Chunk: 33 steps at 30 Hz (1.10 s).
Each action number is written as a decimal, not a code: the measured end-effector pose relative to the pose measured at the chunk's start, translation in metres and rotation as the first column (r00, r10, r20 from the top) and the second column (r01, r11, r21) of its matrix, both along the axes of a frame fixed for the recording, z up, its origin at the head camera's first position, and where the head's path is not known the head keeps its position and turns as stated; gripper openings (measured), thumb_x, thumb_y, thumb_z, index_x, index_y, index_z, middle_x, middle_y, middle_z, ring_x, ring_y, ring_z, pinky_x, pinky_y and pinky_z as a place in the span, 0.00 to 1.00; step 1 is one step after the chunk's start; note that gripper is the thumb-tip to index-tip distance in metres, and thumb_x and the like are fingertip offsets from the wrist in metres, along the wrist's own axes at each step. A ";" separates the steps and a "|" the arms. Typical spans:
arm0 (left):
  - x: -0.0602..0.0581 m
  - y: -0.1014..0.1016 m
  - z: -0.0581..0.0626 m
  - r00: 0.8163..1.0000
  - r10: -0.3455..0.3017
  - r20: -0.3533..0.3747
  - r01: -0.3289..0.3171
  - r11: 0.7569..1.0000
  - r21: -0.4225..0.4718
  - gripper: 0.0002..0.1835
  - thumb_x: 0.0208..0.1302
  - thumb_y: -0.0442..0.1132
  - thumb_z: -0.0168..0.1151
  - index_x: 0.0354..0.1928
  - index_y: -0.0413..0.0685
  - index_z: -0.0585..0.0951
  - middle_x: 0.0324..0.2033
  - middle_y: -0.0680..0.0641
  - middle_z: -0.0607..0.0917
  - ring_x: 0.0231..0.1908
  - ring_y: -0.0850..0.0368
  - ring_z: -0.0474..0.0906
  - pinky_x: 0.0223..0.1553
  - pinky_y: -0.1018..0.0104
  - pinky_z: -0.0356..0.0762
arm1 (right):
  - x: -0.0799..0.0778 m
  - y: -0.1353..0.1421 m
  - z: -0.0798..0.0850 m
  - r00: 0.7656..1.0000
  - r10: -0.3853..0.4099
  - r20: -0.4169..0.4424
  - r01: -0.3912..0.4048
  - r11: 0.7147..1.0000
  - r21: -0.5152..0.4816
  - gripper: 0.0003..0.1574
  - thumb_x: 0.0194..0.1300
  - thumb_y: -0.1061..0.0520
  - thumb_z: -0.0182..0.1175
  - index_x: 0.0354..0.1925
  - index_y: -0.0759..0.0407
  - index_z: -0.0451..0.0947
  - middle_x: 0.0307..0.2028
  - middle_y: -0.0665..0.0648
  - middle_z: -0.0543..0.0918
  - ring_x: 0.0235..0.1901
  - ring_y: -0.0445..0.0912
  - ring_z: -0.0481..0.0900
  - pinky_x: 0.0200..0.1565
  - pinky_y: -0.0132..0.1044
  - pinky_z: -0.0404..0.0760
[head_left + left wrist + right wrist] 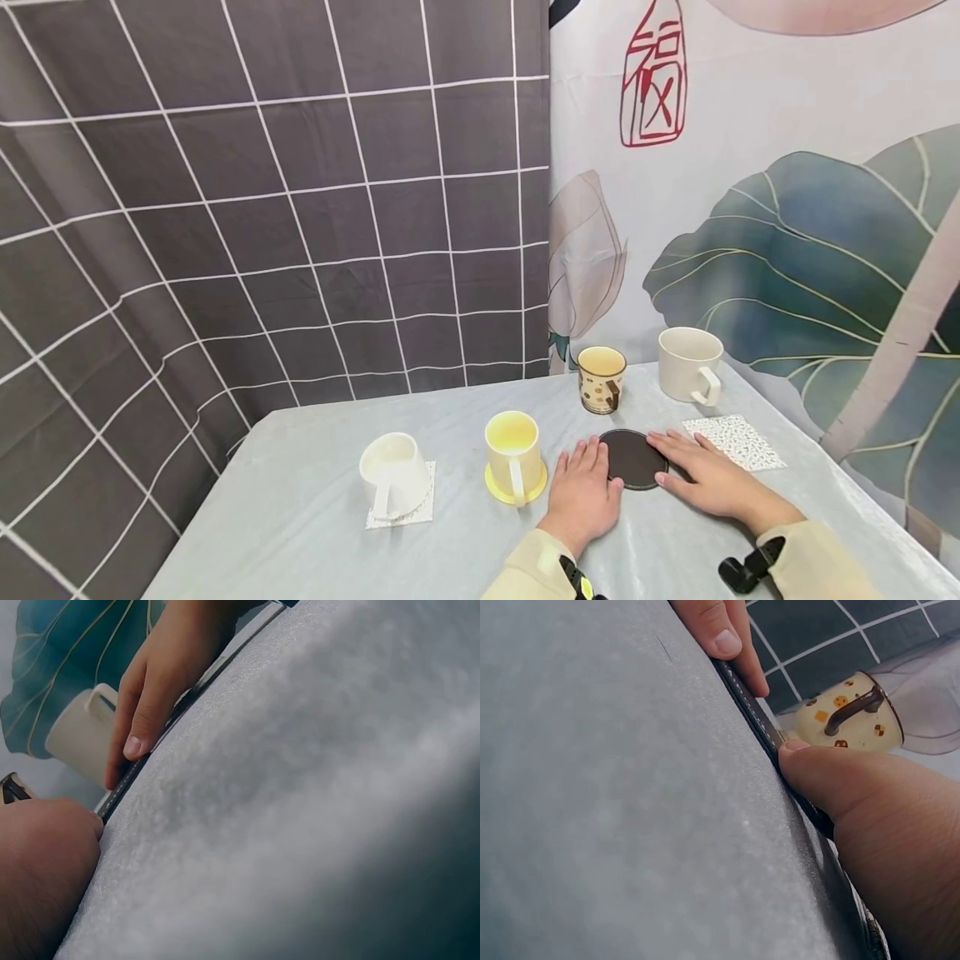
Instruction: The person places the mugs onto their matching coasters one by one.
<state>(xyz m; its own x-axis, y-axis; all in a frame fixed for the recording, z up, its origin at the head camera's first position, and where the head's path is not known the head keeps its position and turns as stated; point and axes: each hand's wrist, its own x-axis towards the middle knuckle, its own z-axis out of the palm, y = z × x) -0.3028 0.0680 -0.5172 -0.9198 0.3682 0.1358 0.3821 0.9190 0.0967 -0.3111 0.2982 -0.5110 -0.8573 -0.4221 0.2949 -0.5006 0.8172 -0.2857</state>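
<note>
A dark round coaster [634, 459] with a stitched edge lies flat on the table between both hands. My left hand [585, 495] touches its left side, fingers straight and pointing forward, thumb at the rim. On the opposite side my right hand [708, 473] reaches in with extended fingers, their tips at the rim. From the right wrist view, the thumb [810, 769] rests against the coaster's edge [750, 709]. Just behind the coaster stands a small patterned mug [597, 392] with a brown handle.
A white mug [686, 367] stands at the back right, behind a speckled square coaster [738, 442]. Left of my hands, a yellow mug [504, 454] sits on a round yellow coaster [495, 491]. Farther left, another white mug [397, 479] rests on a square coaster [422, 510].
</note>
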 end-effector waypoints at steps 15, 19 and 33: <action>0.001 -0.003 0.001 0.999 0.015 -0.050 -0.011 0.997 0.082 0.31 0.73 0.61 0.49 0.72 0.55 0.73 0.71 0.58 0.71 0.72 0.62 0.63 0.72 0.59 0.60 | -0.025 -0.017 0.026 0.997 -0.038 0.064 0.044 0.994 -0.102 0.28 0.70 0.51 0.62 0.59 0.70 0.78 0.54 0.70 0.83 0.58 0.69 0.77 0.59 0.66 0.73; -0.001 -0.004 0.000 0.998 0.018 -0.058 -0.012 0.995 0.100 0.32 0.72 0.61 0.50 0.71 0.54 0.73 0.71 0.58 0.72 0.72 0.62 0.64 0.72 0.59 0.61 | -0.041 -0.026 0.038 0.984 -0.087 0.152 0.120 0.967 -0.223 0.26 0.74 0.54 0.58 0.59 0.74 0.76 0.49 0.69 0.85 0.49 0.62 0.84 0.50 0.58 0.82; -0.004 -0.004 -0.005 0.996 0.018 -0.084 -0.007 0.991 0.135 0.31 0.70 0.61 0.54 0.69 0.54 0.76 0.68 0.58 0.74 0.70 0.62 0.67 0.71 0.58 0.63 | -0.073 -0.045 0.066 0.744 0.089 0.662 0.495 0.591 -0.636 0.33 0.80 0.48 0.44 0.66 0.75 0.65 0.49 0.59 0.86 0.42 0.46 0.88 0.47 0.44 0.86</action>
<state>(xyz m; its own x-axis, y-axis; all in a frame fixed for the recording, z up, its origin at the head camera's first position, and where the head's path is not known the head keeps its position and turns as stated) -0.3071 0.0643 -0.5218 -0.9072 0.3297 0.2614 0.3829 0.9045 0.1877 -0.3837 0.2528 -0.4447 -0.9793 -0.0891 -0.1818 0.1600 0.2097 -0.9646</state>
